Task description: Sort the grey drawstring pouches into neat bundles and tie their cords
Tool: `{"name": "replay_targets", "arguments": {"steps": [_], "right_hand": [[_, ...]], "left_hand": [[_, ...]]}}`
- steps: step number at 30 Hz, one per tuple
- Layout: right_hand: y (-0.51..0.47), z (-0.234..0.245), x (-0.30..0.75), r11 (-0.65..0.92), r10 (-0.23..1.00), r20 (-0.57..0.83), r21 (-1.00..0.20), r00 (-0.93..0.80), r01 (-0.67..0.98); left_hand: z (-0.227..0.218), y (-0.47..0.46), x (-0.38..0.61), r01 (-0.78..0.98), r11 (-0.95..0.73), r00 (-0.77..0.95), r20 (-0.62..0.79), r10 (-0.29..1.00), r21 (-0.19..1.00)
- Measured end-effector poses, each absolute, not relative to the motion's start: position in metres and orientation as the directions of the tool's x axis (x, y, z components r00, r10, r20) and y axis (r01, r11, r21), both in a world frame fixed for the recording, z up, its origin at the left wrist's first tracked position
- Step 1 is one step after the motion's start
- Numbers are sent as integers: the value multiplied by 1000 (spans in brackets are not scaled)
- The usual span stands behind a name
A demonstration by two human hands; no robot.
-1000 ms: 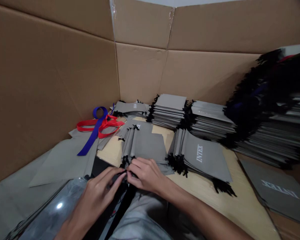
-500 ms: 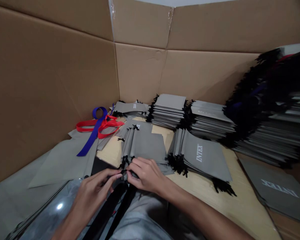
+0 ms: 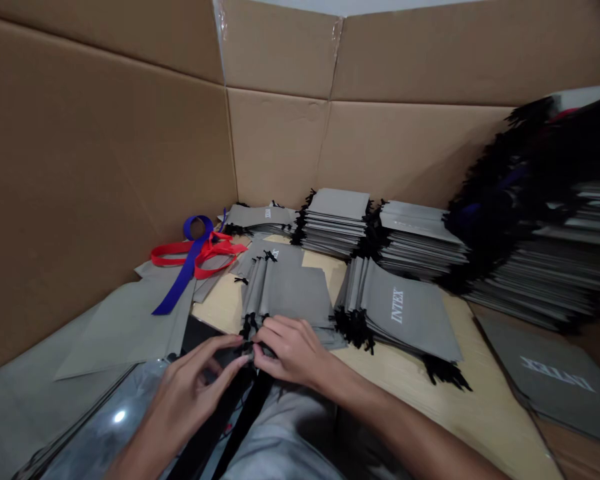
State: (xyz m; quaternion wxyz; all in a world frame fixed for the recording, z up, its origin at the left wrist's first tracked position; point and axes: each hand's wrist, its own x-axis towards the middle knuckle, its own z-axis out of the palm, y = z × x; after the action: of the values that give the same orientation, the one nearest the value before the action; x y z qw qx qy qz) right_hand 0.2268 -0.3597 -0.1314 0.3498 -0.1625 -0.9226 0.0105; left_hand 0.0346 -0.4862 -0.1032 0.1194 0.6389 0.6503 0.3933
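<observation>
Near the bottom middle, both of my hands meet at the lower left corner of a grey drawstring bag (image 3: 300,293) on a small pile. My right hand (image 3: 290,350) is closed, thumb and fingers pinching the black drawstring (image 3: 247,327) at that corner. From the left, my left hand (image 3: 195,380) reaches to the same cord, thumb and index tips at it with a gap behind them. The exact grip is partly hidden by the fingers. Folded top edges of several bags and their knotted black cord ends lie just beyond my fingertips.
A stack of grey INTEX bags (image 3: 415,307) lies to the right, with more stacks (image 3: 335,223) behind it. Red ribbon (image 3: 173,252) and blue ribbon (image 3: 183,283) rest on grey sheets at left. Cardboard walls (image 3: 280,140) enclose the back and left.
My left thumb and index finger have spread farther apart, the thumb shifting right towards my right hand. The right hand stays nearly in place.
</observation>
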Motion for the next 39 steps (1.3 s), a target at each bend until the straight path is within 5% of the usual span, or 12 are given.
{"name": "replay_targets", "arguments": {"steps": [13,25,39], "right_hand": [[-362,-131,228,942,278,644,-37,-712,334],[-365,-131,225,956,226,557,32,-799,292],[-364,-131,229,942,271,573,9,-774,336]], "left_hand": [[-112,-481,37,682,-184,-116,353,928,707],[-115,-484,37,877,-337,77,592,802,342],[-110,-478,40,768,-179,-135,429,893,614]]}}
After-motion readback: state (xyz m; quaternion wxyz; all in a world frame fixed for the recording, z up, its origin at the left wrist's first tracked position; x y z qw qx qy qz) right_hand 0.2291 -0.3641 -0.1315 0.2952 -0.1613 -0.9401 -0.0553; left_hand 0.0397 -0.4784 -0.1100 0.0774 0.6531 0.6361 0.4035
